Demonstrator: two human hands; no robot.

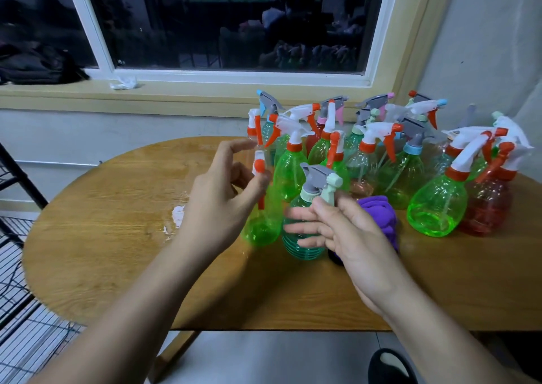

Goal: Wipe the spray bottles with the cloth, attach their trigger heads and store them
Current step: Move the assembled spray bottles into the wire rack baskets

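on the surface (117,207), the crowd of bottles (366,149) stands at the back right, before the window sill (176,93). two more stand in front of it: the front-left bottle (261,228), whose trigger head (259,165) your left hand (217,190) pinches, and the front-right bottle (302,250), touched by your right hand (346,231). the cloth (378,216) lies just right of that bottle, behind your right hand. a bag (38,66) sits on the sill's left end. a wire rack (17,237) stands left of the surface.

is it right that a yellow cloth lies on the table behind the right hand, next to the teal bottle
Not quite: the cloth is purple, not yellow. The head view shows it lying on the table behind the right hand, next to the teal bottle.
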